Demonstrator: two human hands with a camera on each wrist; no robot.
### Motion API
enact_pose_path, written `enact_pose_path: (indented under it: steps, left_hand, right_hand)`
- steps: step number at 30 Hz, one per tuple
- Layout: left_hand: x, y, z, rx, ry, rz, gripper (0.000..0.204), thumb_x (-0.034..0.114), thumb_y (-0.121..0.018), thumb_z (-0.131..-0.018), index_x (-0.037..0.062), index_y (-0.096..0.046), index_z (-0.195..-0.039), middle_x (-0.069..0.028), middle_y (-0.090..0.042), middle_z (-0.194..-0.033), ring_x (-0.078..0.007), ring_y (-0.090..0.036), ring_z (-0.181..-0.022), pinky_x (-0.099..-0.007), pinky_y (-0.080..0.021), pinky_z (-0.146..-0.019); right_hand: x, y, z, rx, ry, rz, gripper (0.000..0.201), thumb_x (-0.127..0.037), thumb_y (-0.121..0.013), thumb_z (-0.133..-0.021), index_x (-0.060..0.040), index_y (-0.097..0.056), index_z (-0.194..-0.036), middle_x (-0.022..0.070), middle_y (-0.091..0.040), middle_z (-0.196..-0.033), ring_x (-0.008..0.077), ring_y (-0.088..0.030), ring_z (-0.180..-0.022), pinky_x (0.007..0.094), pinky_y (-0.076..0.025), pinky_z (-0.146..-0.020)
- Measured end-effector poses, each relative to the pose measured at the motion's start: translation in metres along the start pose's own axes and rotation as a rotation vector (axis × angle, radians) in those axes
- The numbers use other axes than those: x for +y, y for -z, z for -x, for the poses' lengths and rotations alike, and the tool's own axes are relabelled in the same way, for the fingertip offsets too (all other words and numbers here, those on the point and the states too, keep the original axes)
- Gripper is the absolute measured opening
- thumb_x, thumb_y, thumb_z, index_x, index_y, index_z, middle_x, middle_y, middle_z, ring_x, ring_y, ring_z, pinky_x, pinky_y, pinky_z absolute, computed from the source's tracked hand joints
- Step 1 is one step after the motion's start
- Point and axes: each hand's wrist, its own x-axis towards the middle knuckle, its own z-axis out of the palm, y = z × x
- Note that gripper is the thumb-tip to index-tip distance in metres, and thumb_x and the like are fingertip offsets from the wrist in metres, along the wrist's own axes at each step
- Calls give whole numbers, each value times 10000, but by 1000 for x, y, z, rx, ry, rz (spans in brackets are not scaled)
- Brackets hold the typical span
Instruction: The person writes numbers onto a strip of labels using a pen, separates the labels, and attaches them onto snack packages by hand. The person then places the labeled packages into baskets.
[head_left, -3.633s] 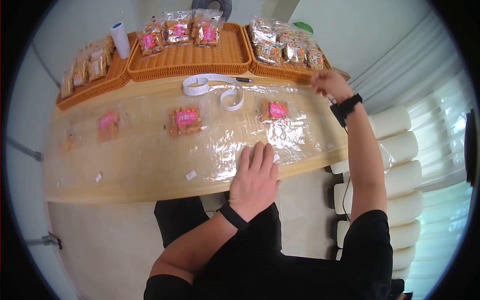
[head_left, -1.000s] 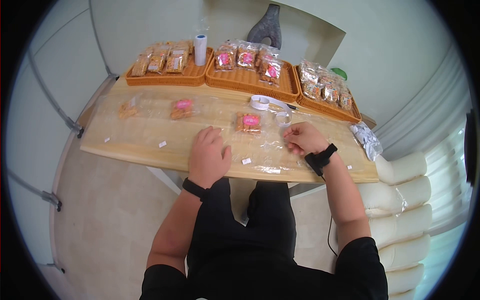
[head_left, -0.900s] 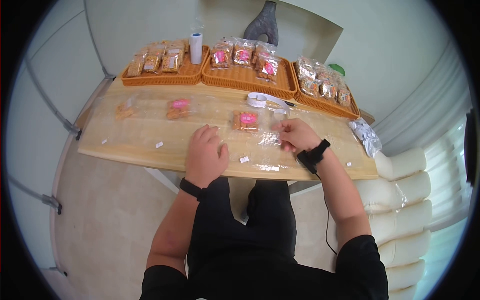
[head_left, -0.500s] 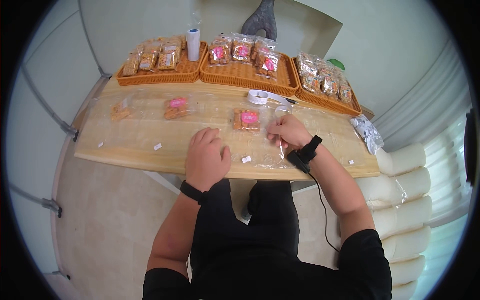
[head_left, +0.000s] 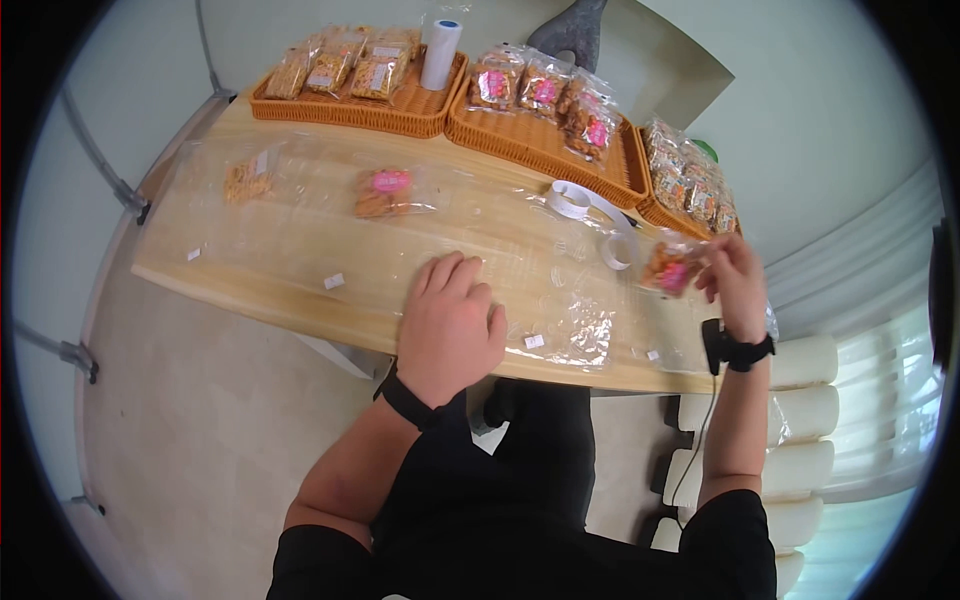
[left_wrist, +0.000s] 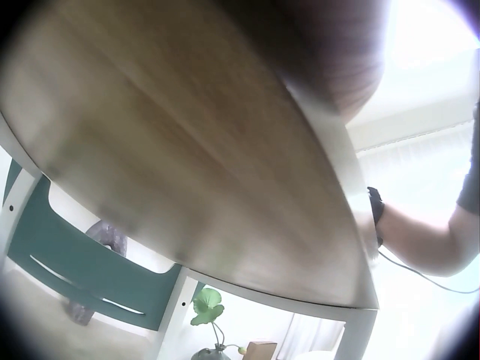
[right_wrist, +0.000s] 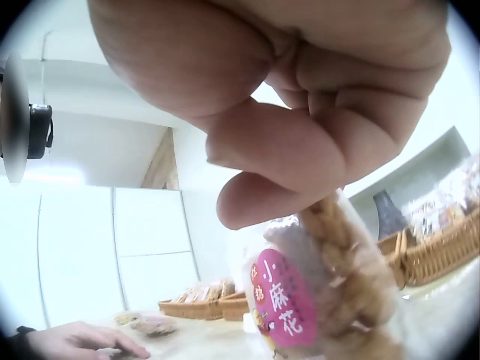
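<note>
In the head view the right hand (head_left: 738,285) pinches the edge of a clear snack bag (head_left: 667,268) with a pink label, over the table's right part. The right wrist view shows the bag (right_wrist: 352,285) hanging tilted below the curled fingers and thumb of the right hand (right_wrist: 300,112), its label facing the camera. The left hand (head_left: 450,325) rests on the tabletop near the front edge, fingers relaxed, holding nothing. Another pink-labelled bag (head_left: 384,194) and a yellowish snack bag (head_left: 248,182) lie farther left.
Wicker trays (head_left: 550,150) with bagged snacks line the back; a white roll (head_left: 441,55) stands in the left one. A paper tape (head_left: 568,200) lies before them. Clear film covers much of the table, with small white tags (head_left: 534,341) along the front.
The pink-labelled bag that lay right of the left hand has moved to the right and is now in the right hand's pinch. The head view has shifted; the left hand still rests on the table.
</note>
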Motion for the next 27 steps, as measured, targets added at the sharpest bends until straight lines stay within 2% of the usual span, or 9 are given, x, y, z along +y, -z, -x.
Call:
enact_pose_path:
  steps: [5, 9, 13, 17, 19, 21, 23, 25, 27]
  left_hand:
    - [1, 4, -3, -27, 7, 12, 179, 123, -672, -763, -53, -657, -792, -198, -631, -1158, -383, -549, -1159, -497, -423, -1031]
    - [0, 6, -5, -39, 9, 28, 176, 126, -667, -760, -48, -650, -779, -219, -622, -1167, -392, -545, -1156, -504, -417, -1041]
    - [-1, 7, -6, -47, 26, 52, 174, 128, -668, -756, -43, -643, -769, -218, -619, -1175, -390, -542, -1160, -507, -411, -1051]
    - [-2, 6, -5, -30, 42, 72, 183, 133, -671, -764, -46, -636, -772, -219, -613, -1170, -386, -537, -1165, -509, -406, -1058]
    - [-2, 7, -5, -24, 54, 75, 184, 131, -670, -768, -49, -633, -776, -220, -611, -1170, -385, -536, -1165, -504, -405, -1060]
    - [-2, 9, -5, -45, 54, 88, 178, 126, -668, -769, -49, -631, -778, -222, -604, -1182, -385, -536, -1164, -495, -405, -1061]
    - [-1, 8, -4, -27, 51, 86, 173, 120, -665, -770, -49, -629, -778, -223, -601, -1187, -385, -535, -1166, -495, -404, -1061]
    - [-1, 9, -3, 3, 47, 85, 168, 115, -662, -771, -49, -628, -778, -225, -597, -1192, -386, -534, -1168, -494, -403, -1062]
    - [0, 10, -4, 37, 27, 83, 154, 100, -652, -774, -52, -625, -781, -232, -590, -1212, -388, -529, -1187, -484, -409, -1058]
  right_hand:
    - [-25, -1, -60, 87, 139, 38, 167, -184, -541, -1027, -47, -592, -947, -3, -614, -752, 54, -565, -601, 207, -432, -533]
    - [-30, -54, -145, 21, 168, -133, 174, -195, -549, -1030, -29, -603, -1016, 43, -647, -864, 110, -637, -735, 244, -492, -622]
    - [-22, -126, -225, -48, 55, -281, 166, -141, -557, -1010, 13, -599, -1054, 82, -668, -882, 153, -664, -720, 271, -549, -647]
    - [-11, -162, -278, -149, -93, -345, 144, -116, -535, -1012, 12, -576, -1065, 94, -652, -927, 160, -668, -746, 284, -553, -601]
    - [-9, -172, -286, -157, -101, -449, 180, -108, -531, -1008, 22, -561, -1128, 105, -649, -988, 165, -668, -759, 282, -563, -596]
    - [-11, -172, -284, 60, -2, -425, 235, -114, -541, -1006, 22, -542, -1197, 112, -642, -1047, 170, -667, -765, 283, -577, -618]
    - [-16, -164, -269, 105, 23, -440, 227, -120, -562, -999, 15, -583, -1179, 91, -660, -998, 153, -658, -742, 266, -554, -605]
    - [-20, -151, -246, -169, 77, -328, 173, -133, -584, -990, 5, -643, -1078, 54, -673, -891, 125, -645, -709, 242, -518, -589]
    - [-44, -158, -192, -315, 102, -213, 135, -131, -606, -974, -15, -676, -978, 40, -678, -815, 104, -627, -648, 236, -488, -552]
